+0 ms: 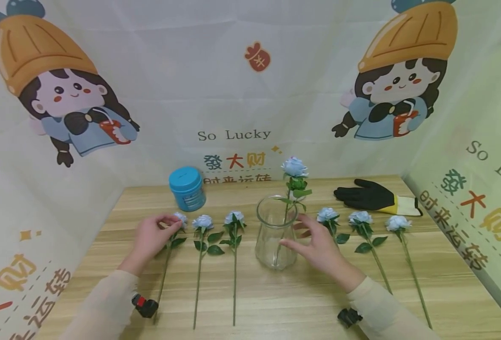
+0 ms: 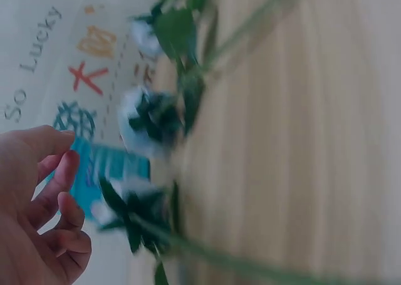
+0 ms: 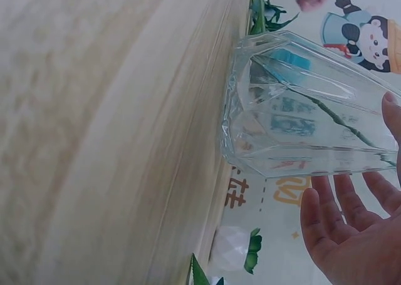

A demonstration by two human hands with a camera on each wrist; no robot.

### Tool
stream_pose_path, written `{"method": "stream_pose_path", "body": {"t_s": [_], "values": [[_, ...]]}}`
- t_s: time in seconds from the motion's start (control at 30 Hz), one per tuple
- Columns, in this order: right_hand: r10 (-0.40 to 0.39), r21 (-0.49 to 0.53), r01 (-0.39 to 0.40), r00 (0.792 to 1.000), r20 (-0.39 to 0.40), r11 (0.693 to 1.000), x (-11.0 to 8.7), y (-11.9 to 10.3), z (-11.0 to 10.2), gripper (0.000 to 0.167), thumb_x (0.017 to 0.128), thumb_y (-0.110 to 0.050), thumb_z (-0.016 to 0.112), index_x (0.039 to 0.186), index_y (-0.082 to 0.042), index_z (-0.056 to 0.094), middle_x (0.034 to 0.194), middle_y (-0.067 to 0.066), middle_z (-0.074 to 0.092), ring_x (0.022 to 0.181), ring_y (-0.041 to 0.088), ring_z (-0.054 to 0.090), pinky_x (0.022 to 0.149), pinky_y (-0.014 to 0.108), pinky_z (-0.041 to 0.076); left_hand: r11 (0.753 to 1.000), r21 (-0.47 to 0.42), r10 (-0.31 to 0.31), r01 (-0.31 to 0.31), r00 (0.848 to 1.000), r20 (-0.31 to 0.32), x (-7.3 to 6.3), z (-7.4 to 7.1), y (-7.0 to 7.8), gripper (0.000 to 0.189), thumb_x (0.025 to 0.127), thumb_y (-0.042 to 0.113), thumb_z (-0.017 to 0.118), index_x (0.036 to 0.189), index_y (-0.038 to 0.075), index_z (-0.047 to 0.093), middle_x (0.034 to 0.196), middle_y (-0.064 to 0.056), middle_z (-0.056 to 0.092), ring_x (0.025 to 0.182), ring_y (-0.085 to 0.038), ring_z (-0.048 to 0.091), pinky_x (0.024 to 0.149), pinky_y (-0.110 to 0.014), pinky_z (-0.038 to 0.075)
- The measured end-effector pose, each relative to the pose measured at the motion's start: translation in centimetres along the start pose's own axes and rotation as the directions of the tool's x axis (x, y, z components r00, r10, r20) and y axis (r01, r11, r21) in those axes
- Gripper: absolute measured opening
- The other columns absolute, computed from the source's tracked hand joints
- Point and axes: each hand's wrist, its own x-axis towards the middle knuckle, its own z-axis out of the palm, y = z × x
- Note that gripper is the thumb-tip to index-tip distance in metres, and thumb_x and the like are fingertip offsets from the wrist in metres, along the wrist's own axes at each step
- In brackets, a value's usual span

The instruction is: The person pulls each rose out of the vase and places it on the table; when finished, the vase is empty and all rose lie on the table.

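A clear glass vase [image 1: 264, 250] stands on the wooden table with one pale blue rose [image 1: 295, 166] leaning in it. My right hand [image 1: 322, 246] is at the vase's right side, fingers spread, thumb towards its front; whether it touches the glass I cannot tell. My left hand [image 1: 151, 238] hovers by the head of the leftmost rose [image 1: 180, 219]. In the left wrist view its loosely bent fingers hold nothing and look apart from that rose [image 2: 141, 216]. Two more roses, a middle one [image 1: 202, 222] and another [image 1: 235, 218], lie between left hand and vase.
Right of the vase lie three roses: one by the right hand [image 1: 327, 215], a second rose [image 1: 360, 217] and a third rose [image 1: 398, 223]. A black work glove [image 1: 367, 195] lies at the back right. A blue lidded tub [image 1: 187, 189] stands at the back left, before a printed cloth [image 1: 182, 85].
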Motion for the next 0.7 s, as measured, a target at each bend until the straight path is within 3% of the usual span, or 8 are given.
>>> {"method": "stream_pose_path", "body": {"t_s": [0.1, 0.23, 0.47, 0.7], "values": [[0.01, -0.004, -0.01, 1.0, -0.001, 1.0, 0.0, 0.1, 0.0, 0.062, 0.087, -0.032, 0.084, 0.139, -0.011, 0.058, 0.132, 0.01, 0.065, 0.113, 0.029, 0.068, 0.093, 0.047, 0.06, 0.998, -0.053, 0.042, -0.042, 0.999, -0.008, 0.8, 1.0, 2.8, 0.022, 0.097, 0.029, 0.073, 0.105, 0.009, 0.076, 0.099, -0.01, 0.074, 0.081, -0.019, 0.061, 0.067, -0.028, 0.049], [0.038, 0.02, -0.038, 0.999, 0.005, 0.999, -0.1, 0.1, 0.1, 0.063, 0.087, -0.032, 0.084, 0.141, -0.011, 0.057, 0.133, 0.011, 0.064, 0.115, 0.03, 0.066, 0.094, 0.048, 0.06, 0.987, -0.127, 0.104, -0.099, 0.994, 0.035, 1.6, 2.3, 6.8, 0.018, 0.097, 0.029, 0.074, 0.103, 0.013, 0.076, 0.096, -0.007, 0.073, 0.076, -0.019, 0.056, 0.063, -0.029, 0.047], [0.019, 0.032, -0.02, 1.0, 0.005, 0.999, 0.0, 0.1, 0.4, 0.062, 0.087, -0.029, 0.085, 0.139, -0.009, 0.057, 0.132, 0.012, 0.065, 0.116, 0.031, 0.066, 0.093, 0.049, 0.059, 0.964, -0.215, 0.179, -0.155, 0.979, 0.098, 2.7, 3.7, 12.8, 0.017, 0.097, 0.032, 0.073, 0.104, 0.017, 0.078, 0.101, -0.004, 0.074, 0.083, -0.018, 0.057, 0.068, -0.031, 0.047], [-0.015, 0.023, 0.015, 1.0, -0.013, 1.0, 0.1, 0.1, 0.1, 0.061, 0.085, -0.028, 0.086, 0.137, -0.011, 0.059, 0.131, 0.011, 0.066, 0.113, 0.032, 0.068, 0.09, 0.049, 0.061, 0.911, -0.384, 0.244, -0.152, 0.949, 0.201, 4.0, 6.1, 17.2, 0.019, 0.098, 0.03, 0.073, 0.109, 0.015, 0.078, 0.109, -0.004, 0.074, 0.091, -0.022, 0.065, 0.071, -0.03, 0.053]]}}
